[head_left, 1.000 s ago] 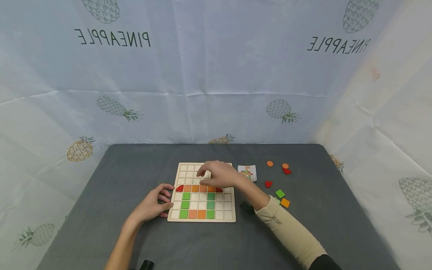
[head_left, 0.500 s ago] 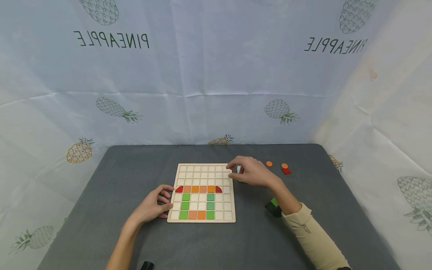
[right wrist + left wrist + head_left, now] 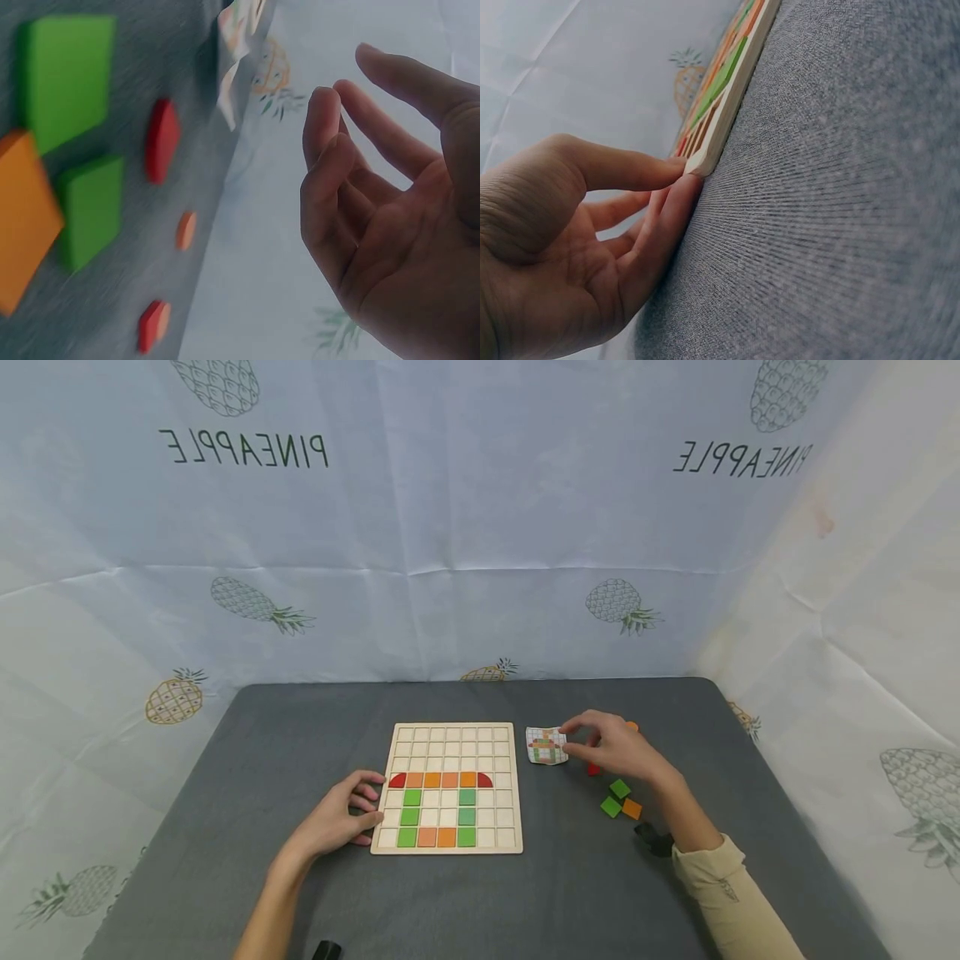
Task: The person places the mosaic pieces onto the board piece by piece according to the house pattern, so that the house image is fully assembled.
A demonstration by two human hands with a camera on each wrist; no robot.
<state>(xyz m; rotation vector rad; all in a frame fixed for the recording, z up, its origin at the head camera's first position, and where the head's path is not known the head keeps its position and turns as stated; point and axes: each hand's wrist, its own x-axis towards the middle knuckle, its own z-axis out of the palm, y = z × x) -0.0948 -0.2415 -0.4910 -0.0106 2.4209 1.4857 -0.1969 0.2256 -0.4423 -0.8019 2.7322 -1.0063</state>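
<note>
A square wooden grid board (image 3: 495,817) lies on the table with coloured tiles in some cells. Across it runs an orange row ending in red quarter-round pieces; below are green side columns and two orange tiles between them at the bottom. At the board's left edge my left hand (image 3: 341,817) holds the rim, thumb and fingertips against it. In the left wrist view the thumb (image 3: 626,166) meets the pale rim at the corner. My right hand (image 3: 618,747) hovers over the right side of the pattern card (image 3: 545,746), thumb and fingers apart, nothing between them.
Green tiles (image 3: 619,788) and an orange tile (image 3: 632,809) lie right of the board. Behind them, in the right wrist view, are a red piece (image 3: 162,140), an orange disc (image 3: 186,229) and another red piece (image 3: 148,328). A printed curtain stands behind the table.
My right hand has moved right, from above the board to beyond the card's right side, uncovering the top rows and the card. The left hand has stayed at the board's edge.
</note>
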